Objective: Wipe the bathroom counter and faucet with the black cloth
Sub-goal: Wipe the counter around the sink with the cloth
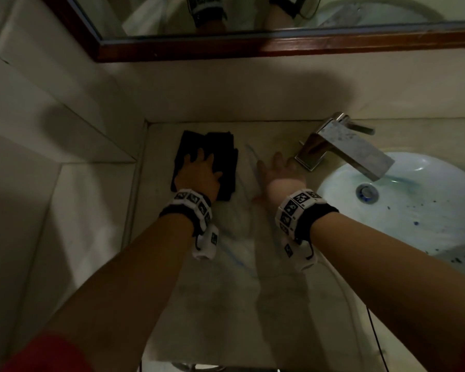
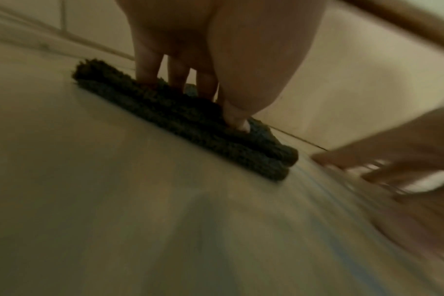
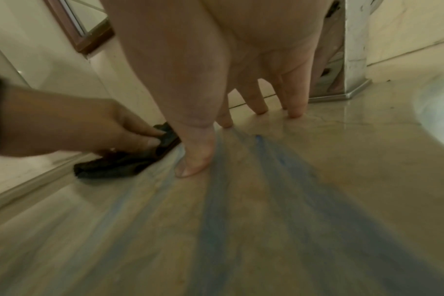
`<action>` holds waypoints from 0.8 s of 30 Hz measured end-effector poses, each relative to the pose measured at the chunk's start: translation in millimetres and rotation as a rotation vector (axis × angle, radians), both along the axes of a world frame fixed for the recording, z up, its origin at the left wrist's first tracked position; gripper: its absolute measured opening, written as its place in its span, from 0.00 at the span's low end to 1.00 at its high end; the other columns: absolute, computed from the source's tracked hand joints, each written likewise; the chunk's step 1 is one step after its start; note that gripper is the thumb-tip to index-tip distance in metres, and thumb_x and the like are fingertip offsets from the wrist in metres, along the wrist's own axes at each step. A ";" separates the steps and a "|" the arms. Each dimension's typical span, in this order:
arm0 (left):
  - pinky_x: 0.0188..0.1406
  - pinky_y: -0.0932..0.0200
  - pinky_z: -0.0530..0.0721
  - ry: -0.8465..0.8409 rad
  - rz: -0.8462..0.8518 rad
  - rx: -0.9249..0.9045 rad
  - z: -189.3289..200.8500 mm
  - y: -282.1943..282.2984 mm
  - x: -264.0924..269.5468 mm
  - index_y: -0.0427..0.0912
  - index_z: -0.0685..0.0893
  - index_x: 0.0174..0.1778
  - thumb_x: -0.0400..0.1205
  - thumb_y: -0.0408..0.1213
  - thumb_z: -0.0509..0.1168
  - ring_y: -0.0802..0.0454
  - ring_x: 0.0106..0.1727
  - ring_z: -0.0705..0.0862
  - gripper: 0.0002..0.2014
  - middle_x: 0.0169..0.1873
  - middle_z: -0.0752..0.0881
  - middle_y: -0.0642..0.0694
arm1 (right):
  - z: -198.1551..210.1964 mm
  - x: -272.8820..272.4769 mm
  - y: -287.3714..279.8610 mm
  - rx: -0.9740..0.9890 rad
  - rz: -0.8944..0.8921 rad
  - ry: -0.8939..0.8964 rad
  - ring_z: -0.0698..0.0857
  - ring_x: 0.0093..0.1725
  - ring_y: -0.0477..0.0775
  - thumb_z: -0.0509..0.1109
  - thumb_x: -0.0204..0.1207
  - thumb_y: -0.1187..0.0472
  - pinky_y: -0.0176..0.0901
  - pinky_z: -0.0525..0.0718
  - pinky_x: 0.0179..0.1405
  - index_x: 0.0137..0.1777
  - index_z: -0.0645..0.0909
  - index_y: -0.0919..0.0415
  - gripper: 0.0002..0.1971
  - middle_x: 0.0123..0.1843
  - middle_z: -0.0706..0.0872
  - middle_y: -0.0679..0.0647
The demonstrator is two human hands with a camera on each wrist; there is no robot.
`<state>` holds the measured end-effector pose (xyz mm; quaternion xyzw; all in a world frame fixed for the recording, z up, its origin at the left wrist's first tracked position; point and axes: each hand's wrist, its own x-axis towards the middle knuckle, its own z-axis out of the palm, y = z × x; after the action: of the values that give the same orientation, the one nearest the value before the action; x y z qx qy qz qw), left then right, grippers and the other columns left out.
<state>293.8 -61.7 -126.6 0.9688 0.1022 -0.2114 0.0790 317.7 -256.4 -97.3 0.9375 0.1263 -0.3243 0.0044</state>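
The folded black cloth [image 1: 222,146] lies on the beige counter [image 1: 239,277] at the back left, near the wall corner. My left hand [image 1: 199,163] presses down on it with fingers and thumb fairly straight; the left wrist view shows the fingertips [image 2: 147,78] on top of the cloth [image 2: 190,130]. My right hand [image 1: 277,167] rests open on the bare counter just right of the cloth, its fingers spread and fingertips [image 3: 294,112] touching the surface. The chrome faucet [image 1: 352,149] stands just right of that hand.
Blue streaks [image 3: 210,200] run across the counter [image 3: 355,160] under and in front of my right hand. The white sink basin [image 1: 427,218], flecked with blue, sits at the right. A wood-framed mirror [image 1: 279,47] hangs above the back wall; a tiled wall bounds the left.
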 end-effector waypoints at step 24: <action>0.80 0.41 0.59 -0.019 -0.080 0.004 -1.8 8.8 34.9 0.48 0.56 0.85 0.88 0.49 0.56 0.34 0.83 0.54 0.30 0.85 0.53 0.41 | -5.7 -1.6 -0.6 0.005 -0.012 -0.038 0.51 0.83 0.73 0.75 0.71 0.37 0.65 0.70 0.73 0.86 0.50 0.43 0.49 0.87 0.45 0.60</action>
<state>328.6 -52.9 -128.3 0.9742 0.0630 -0.2051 0.0693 316.1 -257.1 -103.0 0.9443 0.1212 -0.3060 0.0024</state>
